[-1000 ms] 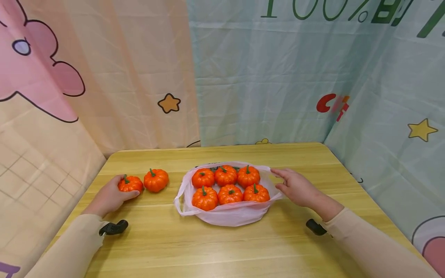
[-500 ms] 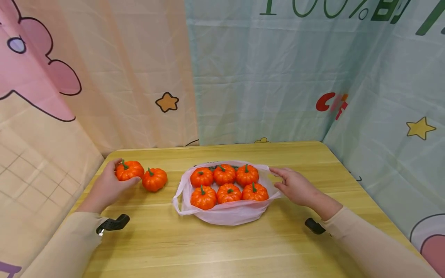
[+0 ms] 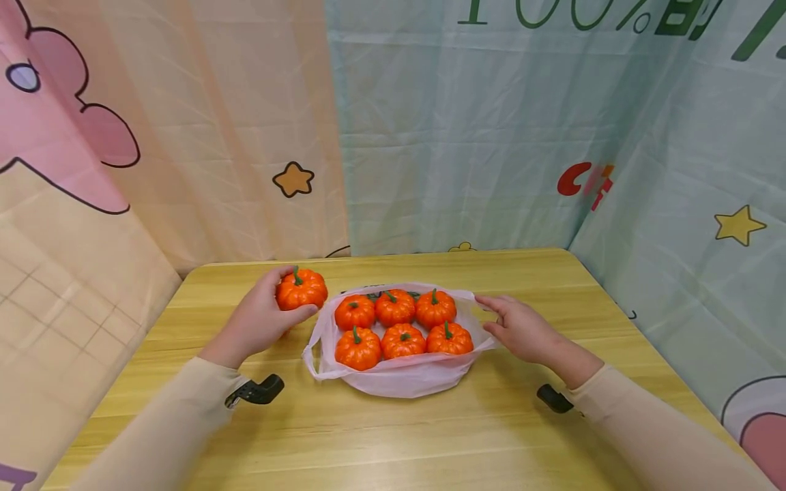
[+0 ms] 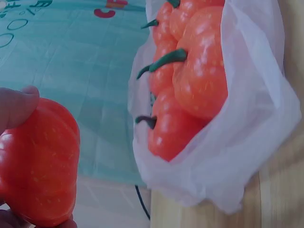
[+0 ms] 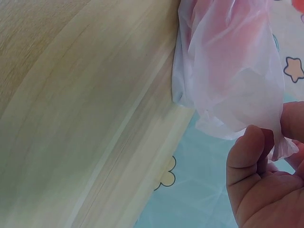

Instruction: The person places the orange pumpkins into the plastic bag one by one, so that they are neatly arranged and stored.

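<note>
My left hand (image 3: 254, 322) grips a small orange pumpkin (image 3: 301, 290) with a green stem, raised above the table just left of the bag. In the left wrist view, thumb and fingers clasp this pumpkin (image 4: 40, 164) from opposite sides. A thin white plastic bag (image 3: 413, 383) lies wide-mouthed mid-table, with several pumpkins (image 3: 403, 340) in two rows inside, stems mostly up. My right hand (image 3: 527, 332) pinches the bag's right edge; the right wrist view has the gathered plastic (image 5: 283, 148) between its thumb and fingers. Another pumpkin on the table is mostly hidden behind my left hand.
The bag's loop handle (image 3: 311, 358) droops at its left end. The wooden table (image 3: 381, 447) ends at a far edge near printed curtains (image 3: 454, 157), which also hang along both sides. Black straps (image 3: 256, 391) show at both wrists.
My left hand has lifted the pumpkin off the table's left side and carried it right, past the other pumpkin, toward the bag. The right hand keeps its place on the bag edge.
</note>
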`<action>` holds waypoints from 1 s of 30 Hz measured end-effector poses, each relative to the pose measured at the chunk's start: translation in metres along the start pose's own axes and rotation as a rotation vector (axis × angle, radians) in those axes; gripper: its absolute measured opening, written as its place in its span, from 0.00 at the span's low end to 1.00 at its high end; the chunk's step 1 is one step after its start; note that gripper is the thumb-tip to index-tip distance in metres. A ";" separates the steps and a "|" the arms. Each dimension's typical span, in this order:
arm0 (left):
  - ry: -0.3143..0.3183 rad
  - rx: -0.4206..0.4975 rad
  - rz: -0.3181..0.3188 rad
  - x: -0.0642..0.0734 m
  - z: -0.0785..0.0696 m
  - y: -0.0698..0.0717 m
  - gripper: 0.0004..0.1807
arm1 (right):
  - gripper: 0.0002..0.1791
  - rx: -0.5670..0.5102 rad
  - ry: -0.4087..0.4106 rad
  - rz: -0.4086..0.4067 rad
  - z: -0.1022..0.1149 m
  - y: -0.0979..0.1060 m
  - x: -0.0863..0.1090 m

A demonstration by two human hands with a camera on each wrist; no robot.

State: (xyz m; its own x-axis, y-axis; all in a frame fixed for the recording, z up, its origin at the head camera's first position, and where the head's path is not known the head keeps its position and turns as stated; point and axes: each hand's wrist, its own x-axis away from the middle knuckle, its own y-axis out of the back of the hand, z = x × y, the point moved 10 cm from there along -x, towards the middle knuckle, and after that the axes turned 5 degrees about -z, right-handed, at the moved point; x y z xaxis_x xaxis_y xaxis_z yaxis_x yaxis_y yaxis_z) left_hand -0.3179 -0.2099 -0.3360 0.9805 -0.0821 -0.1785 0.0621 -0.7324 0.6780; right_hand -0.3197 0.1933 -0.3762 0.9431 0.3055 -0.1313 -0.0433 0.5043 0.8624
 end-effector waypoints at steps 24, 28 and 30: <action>-0.142 -0.036 0.132 -0.016 -0.058 -0.107 0.47 | 0.31 0.009 0.007 -0.012 -0.004 -0.003 -0.001; -0.144 -0.071 0.130 -0.016 -0.059 -0.112 0.46 | 0.31 0.005 0.005 -0.009 -0.004 -0.003 -0.001; -0.138 -0.082 0.131 -0.015 -0.058 -0.114 0.46 | 0.31 0.005 0.004 -0.008 -0.004 -0.003 -0.001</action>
State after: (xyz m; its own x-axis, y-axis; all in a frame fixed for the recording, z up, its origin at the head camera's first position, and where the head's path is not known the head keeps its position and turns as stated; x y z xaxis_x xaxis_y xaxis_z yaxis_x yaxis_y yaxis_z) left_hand -0.3291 -0.0856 -0.3691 0.9468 -0.2688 -0.1768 -0.0439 -0.6523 0.7567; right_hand -0.3218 0.1944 -0.3810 0.9421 0.3046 -0.1399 -0.0341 0.5024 0.8640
